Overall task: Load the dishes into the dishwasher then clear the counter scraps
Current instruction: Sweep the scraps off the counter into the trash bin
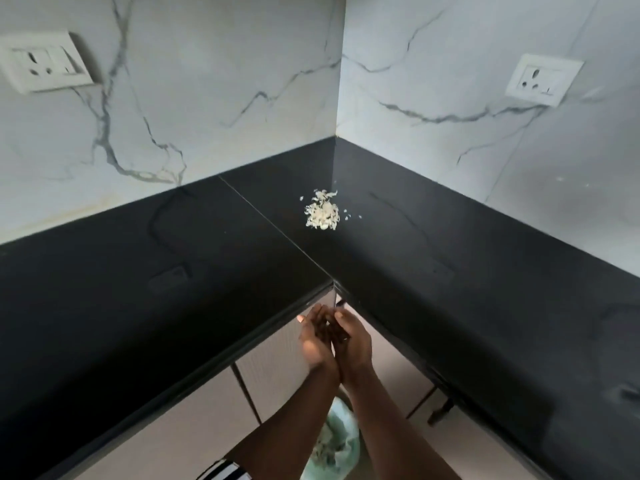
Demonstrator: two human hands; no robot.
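A small heap of pale, flaky scraps (322, 212) lies on the black counter (173, 265) near the inner corner. My left hand (314, 336) and my right hand (351, 337) are side by side just below the counter's inner edge, palms cupped together with fingers relaxed. I see nothing in them. Below my wrists stands a bin with a pale green liner (334, 445), and pale scraps lie inside it.
The L-shaped counter meets white marble walls with a socket plate on the left (45, 65) and another on the right (543, 79). Beige cabinet fronts (194, 420) run under the counter. A striped sleeve edge (225, 471) shows at the bottom.
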